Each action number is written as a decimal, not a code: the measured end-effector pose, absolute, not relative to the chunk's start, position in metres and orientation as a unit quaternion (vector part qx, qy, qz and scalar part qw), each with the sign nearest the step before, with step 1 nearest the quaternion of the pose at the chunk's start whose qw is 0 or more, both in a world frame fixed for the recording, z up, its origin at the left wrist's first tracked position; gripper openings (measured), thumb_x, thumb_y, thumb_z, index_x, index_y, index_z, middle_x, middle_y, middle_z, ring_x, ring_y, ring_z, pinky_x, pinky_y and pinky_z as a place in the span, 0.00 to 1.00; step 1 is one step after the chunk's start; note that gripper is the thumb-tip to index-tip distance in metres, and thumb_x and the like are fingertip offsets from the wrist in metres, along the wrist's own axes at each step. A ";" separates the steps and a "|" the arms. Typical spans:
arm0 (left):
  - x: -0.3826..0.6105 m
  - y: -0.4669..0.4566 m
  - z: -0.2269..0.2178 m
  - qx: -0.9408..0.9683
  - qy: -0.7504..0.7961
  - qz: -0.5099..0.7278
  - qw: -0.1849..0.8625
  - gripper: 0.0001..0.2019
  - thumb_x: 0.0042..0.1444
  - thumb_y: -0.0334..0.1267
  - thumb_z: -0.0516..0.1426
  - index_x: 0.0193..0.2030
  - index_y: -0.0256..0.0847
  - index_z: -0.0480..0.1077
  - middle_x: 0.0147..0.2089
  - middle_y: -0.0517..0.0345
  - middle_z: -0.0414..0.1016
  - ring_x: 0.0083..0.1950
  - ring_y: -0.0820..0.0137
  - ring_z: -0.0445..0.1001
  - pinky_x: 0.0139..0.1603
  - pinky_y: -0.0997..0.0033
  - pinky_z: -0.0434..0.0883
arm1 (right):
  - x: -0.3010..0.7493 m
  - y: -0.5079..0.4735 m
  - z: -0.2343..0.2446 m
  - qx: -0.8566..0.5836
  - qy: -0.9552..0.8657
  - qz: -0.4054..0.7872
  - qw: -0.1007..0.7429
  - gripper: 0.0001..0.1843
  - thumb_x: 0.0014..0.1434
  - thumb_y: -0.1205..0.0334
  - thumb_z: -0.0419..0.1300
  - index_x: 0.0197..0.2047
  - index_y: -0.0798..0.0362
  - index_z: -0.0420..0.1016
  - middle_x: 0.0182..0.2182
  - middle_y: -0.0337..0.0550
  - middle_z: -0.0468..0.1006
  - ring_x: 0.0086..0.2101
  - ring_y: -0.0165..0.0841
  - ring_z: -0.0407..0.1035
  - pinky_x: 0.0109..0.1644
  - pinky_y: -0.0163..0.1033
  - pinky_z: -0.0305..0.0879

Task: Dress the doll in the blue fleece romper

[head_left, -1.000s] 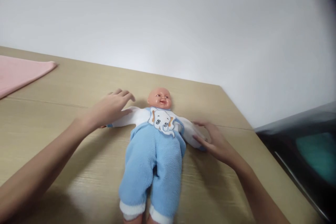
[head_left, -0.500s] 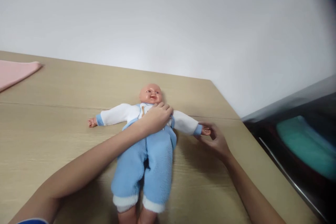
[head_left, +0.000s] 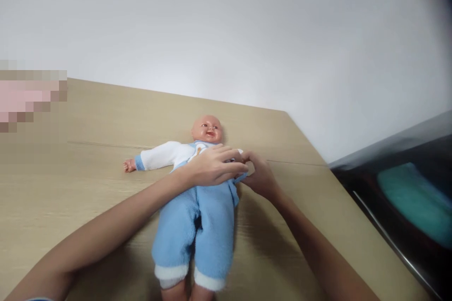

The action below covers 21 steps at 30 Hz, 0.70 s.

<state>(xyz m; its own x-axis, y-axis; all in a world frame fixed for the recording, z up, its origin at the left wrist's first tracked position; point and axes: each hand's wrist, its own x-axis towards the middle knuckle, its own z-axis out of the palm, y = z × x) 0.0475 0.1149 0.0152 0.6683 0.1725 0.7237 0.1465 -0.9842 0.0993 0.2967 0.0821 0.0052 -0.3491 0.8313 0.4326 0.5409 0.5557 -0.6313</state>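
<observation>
A baby doll (head_left: 208, 129) lies face up, dressed in a light blue and white fleecy outfit (head_left: 176, 235). Across its chest reaches my left hand (head_left: 215, 164), fingers bent over the garment near the shoulder and its thumb hidden. Close against it, my right hand (head_left: 259, 174) pinches thumb and forefinger at the blue edge of the clothing. Between my two hands the doll's arm on the right is mostly covered; only a bit of white sleeve shows. The other white-sleeved arm (head_left: 160, 156) stretches out to the left.
The doll rests on a light wooden table (head_left: 106, 117) with a seam across it. A pale wall (head_left: 176, 33) rises behind. At the far left lies a blurred-out pink thing (head_left: 24, 96). Beyond the right edge is a dark object with a green patch (head_left: 413, 202).
My right hand has moved left from the doll's outstretched hand to its side. That arm no longer sticks out to the right. My left hand has shifted slightly right, its fingers straighter.
</observation>
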 end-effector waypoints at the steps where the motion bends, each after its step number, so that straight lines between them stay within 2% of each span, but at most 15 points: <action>1: 0.048 0.115 0.015 0.906 0.085 0.412 0.041 0.16 0.85 0.39 0.51 0.57 0.42 0.82 0.51 0.46 0.85 0.47 0.61 0.80 0.50 0.60 0.74 | 0.291 0.082 0.005 -0.415 -0.809 0.187 0.372 0.11 0.61 0.58 0.74 0.41 0.43 0.75 0.37 0.39 0.84 0.38 0.43 0.80 0.44 0.46 0.76; 4: 0.049 0.117 0.017 0.875 0.110 0.440 0.169 0.11 0.82 0.40 0.58 0.54 0.41 0.83 0.50 0.47 0.83 0.49 0.61 0.81 0.52 0.61 0.76 | 0.287 0.077 0.006 -0.377 -0.825 0.200 0.371 0.10 0.65 0.60 0.72 0.48 0.43 0.78 0.46 0.44 0.85 0.47 0.47 0.81 0.50 0.49 0.77; 7: 0.050 0.124 0.016 0.835 0.158 0.442 0.287 0.06 0.76 0.40 0.64 0.51 0.42 0.82 0.51 0.49 0.81 0.54 0.59 0.81 0.60 0.58 0.76 | 0.293 0.065 0.004 -0.352 -0.815 0.258 0.382 0.12 0.71 0.58 0.70 0.57 0.42 0.81 0.53 0.46 0.84 0.54 0.49 0.79 0.61 0.52 0.76; 9: 0.051 0.128 0.013 0.818 0.187 0.437 0.324 0.04 0.71 0.36 0.63 0.50 0.42 0.80 0.52 0.49 0.80 0.55 0.58 0.80 0.62 0.56 0.76 | 0.296 0.055 0.000 -0.354 -0.792 0.304 0.394 0.10 0.75 0.53 0.69 0.57 0.41 0.84 0.54 0.46 0.83 0.56 0.49 0.78 0.65 0.54 0.73; 11: 0.052 0.132 0.010 0.814 0.211 0.424 0.336 0.05 0.66 0.33 0.61 0.47 0.43 0.76 0.52 0.49 0.79 0.55 0.57 0.79 0.62 0.55 0.75 | 0.296 0.044 -0.009 -0.370 -0.749 0.354 0.421 0.10 0.76 0.48 0.68 0.53 0.41 0.86 0.51 0.45 0.81 0.56 0.48 0.76 0.67 0.54 0.71; 14: 0.053 0.133 0.006 0.831 0.232 0.383 0.331 0.05 0.63 0.35 0.61 0.45 0.45 0.72 0.53 0.49 0.79 0.57 0.55 0.78 0.63 0.53 0.75 | 0.289 0.034 -0.023 -0.409 -0.622 0.446 0.497 0.15 0.75 0.41 0.70 0.46 0.42 0.86 0.47 0.43 0.81 0.52 0.45 0.77 0.64 0.51 0.73; 16: 0.053 0.133 0.005 0.844 0.238 0.358 0.320 0.04 0.63 0.37 0.61 0.45 0.45 0.72 0.52 0.49 0.81 0.57 0.54 0.78 0.64 0.52 0.74 | 0.283 0.034 -0.031 -0.443 -0.519 0.493 0.539 0.20 0.69 0.34 0.73 0.44 0.43 0.83 0.43 0.42 0.82 0.47 0.43 0.78 0.58 0.50 0.77; 19: 0.054 0.131 0.004 0.854 0.257 0.332 0.307 0.04 0.65 0.39 0.60 0.45 0.45 0.72 0.51 0.49 0.82 0.55 0.55 0.79 0.62 0.53 0.73 | 0.275 0.040 -0.039 -0.505 -0.443 0.482 0.562 0.29 0.60 0.27 0.76 0.40 0.44 0.79 0.35 0.39 0.78 0.38 0.41 0.75 0.48 0.47 0.79; 21: 0.054 0.130 0.004 0.851 0.277 0.326 0.303 0.04 0.67 0.41 0.59 0.45 0.45 0.71 0.50 0.49 0.83 0.54 0.55 0.80 0.58 0.55 0.74 | 0.270 0.042 -0.042 -0.533 -0.441 0.445 0.569 0.29 0.59 0.27 0.75 0.40 0.44 0.78 0.34 0.37 0.77 0.37 0.40 0.74 0.47 0.46 0.78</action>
